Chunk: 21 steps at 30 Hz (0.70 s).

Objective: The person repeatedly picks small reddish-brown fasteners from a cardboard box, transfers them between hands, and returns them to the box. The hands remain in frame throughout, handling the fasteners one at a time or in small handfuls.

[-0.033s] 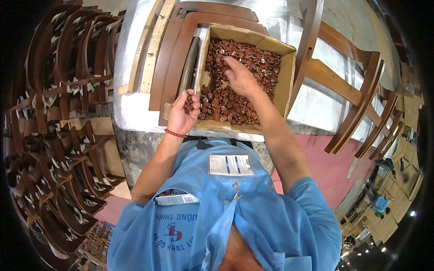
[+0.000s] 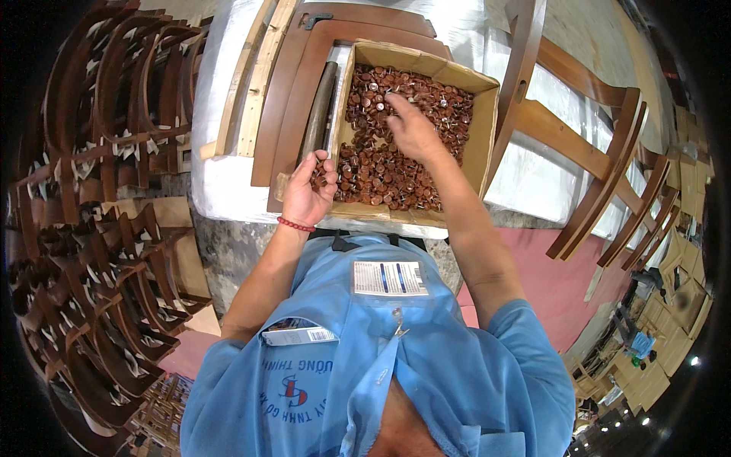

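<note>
A shallow cardboard box [image 2: 478,137] in front of me holds a thick layer of brown, round-headed nail-on furniture glides [image 2: 381,179] with thin metal shanks. Over the far half of the pile is my right hand [image 2: 415,131], its index finger stretched out and thumb apart; nothing shows between them. Its other fingers are partly hidden. My left hand [image 2: 308,190] is palm up beside the box's near left corner, fingers curled around a few of the brown glides [image 2: 318,181]. A red bead bracelet [image 2: 295,225] circles that wrist.
Brown wooden frame pieces [image 2: 278,114] and a dark rod [image 2: 316,114] lie left of the box. A wooden chair frame [image 2: 571,122] leans at the right. Stacked curved wooden parts [image 2: 114,91] fill the far left. White plastic wrap [image 2: 221,179] covers the work surface.
My right hand has shifted slightly right over the pile, uncovering some glides near its fingertips. My left hand stays in place.
</note>
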Each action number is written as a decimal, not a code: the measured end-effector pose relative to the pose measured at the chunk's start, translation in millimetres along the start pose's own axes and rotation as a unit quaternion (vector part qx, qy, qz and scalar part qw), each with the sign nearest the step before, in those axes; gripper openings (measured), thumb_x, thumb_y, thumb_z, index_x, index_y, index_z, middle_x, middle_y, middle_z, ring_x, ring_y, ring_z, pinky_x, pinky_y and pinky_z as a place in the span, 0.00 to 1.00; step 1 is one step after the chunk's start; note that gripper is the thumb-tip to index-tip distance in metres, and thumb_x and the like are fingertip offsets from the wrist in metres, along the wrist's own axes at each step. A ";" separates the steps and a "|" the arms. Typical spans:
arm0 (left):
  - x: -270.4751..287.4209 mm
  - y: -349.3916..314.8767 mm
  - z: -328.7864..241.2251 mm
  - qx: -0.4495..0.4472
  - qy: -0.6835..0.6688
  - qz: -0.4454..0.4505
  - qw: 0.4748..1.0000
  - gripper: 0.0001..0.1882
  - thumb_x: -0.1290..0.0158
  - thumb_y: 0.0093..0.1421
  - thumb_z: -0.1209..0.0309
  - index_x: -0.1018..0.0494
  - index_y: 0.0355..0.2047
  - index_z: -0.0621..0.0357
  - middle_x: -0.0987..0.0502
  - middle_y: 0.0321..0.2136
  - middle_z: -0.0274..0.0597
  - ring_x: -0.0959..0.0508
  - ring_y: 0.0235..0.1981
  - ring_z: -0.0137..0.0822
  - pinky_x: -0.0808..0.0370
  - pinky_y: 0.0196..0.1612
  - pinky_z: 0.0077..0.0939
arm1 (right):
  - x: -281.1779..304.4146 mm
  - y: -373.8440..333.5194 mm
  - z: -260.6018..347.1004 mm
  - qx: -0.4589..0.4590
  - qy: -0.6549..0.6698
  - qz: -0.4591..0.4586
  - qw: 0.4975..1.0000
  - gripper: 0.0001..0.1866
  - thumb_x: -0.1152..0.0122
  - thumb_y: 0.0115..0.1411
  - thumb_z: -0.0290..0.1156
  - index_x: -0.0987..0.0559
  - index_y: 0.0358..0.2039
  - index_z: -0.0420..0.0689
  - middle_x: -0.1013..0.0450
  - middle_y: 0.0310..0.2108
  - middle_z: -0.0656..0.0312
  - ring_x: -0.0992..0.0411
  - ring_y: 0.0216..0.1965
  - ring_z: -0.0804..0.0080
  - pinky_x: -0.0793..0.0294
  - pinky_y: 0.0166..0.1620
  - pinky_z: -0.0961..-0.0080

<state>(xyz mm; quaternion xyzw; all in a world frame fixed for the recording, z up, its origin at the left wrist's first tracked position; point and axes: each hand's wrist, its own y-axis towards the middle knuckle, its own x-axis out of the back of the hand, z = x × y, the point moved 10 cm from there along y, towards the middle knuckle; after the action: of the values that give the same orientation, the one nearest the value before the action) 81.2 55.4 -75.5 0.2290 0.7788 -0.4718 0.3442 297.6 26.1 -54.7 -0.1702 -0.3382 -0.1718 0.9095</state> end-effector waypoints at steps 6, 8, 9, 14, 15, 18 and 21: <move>-0.4 8.3 -0.5 0.011 -0.036 -0.003 0.999 0.13 0.53 0.66 0.59 0.30 0.40 0.55 0.28 0.29 0.35 0.29 0.26 0.28 0.31 0.26 0.17 | 57.7 -13.2 -47.5 -0.073 0.067 -0.095 0.991 0.22 0.49 0.61 0.34 0.30 0.56 0.42 0.31 0.54 0.47 0.32 0.56 0.55 0.35 0.57 0.69; 0.1 6.6 -0.8 0.010 -0.030 -0.013 0.999 0.12 0.52 0.66 0.60 0.30 0.40 0.55 0.28 0.29 0.35 0.29 0.26 0.28 0.30 0.26 0.17 | 63.2 -27.3 -59.6 -0.102 0.119 -0.101 0.982 0.22 0.50 0.61 0.34 0.30 0.55 0.42 0.30 0.53 0.48 0.31 0.55 0.56 0.34 0.57 0.69; 0.5 4.2 -0.5 0.010 -0.024 -0.018 0.999 0.12 0.52 0.66 0.60 0.30 0.40 0.55 0.28 0.29 0.35 0.29 0.26 0.28 0.30 0.27 0.17 | 65.1 -37.2 -65.5 -0.126 0.144 -0.104 0.976 0.22 0.50 0.61 0.34 0.29 0.55 0.41 0.29 0.52 0.48 0.31 0.54 0.57 0.34 0.57 0.69; -2.6 -17.2 3.7 0.023 0.031 -0.001 0.999 0.10 0.51 0.65 0.63 0.29 0.41 0.55 0.25 0.32 0.36 0.25 0.30 0.29 0.27 0.30 0.19 | 39.8 -74.6 -27.3 -0.081 0.087 -0.029 0.992 0.19 0.50 0.61 0.33 0.27 0.52 0.41 0.28 0.50 0.47 0.29 0.52 0.55 0.32 0.55 0.68; -4.1 -22.1 6.2 0.032 0.030 0.009 0.999 0.10 0.52 0.65 0.63 0.29 0.41 0.55 0.25 0.32 0.36 0.24 0.30 0.29 0.27 0.30 0.19 | 28.9 -79.3 -10.1 -0.043 0.063 0.011 0.997 0.19 0.50 0.61 0.33 0.27 0.51 0.41 0.28 0.50 0.47 0.30 0.52 0.53 0.32 0.55 0.68; -3.2 -35.5 15.2 0.062 0.045 0.012 0.997 0.10 0.52 0.66 0.63 0.29 0.41 0.55 0.24 0.32 0.36 0.24 0.30 0.28 0.26 0.29 0.20 | -8.4 -77.5 36.9 0.053 0.028 0.085 0.995 0.18 0.50 0.61 0.31 0.26 0.50 0.40 0.28 0.49 0.48 0.30 0.52 0.53 0.33 0.56 0.65; -4.6 -39.9 20.1 0.070 0.066 0.018 0.995 0.11 0.52 0.66 0.63 0.29 0.41 0.56 0.25 0.32 0.36 0.24 0.29 0.28 0.26 0.29 0.21 | -47.6 -64.3 62.2 0.115 -0.021 0.181 0.977 0.18 0.50 0.61 0.31 0.27 0.51 0.39 0.29 0.50 0.49 0.34 0.55 0.54 0.36 0.58 0.66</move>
<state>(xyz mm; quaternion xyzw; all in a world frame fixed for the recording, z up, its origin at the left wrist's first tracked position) 63.5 19.4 -55.4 0.2970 0.7607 -0.5028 0.2832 201.6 5.2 -30.0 -0.1264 -0.3380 0.0391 0.9318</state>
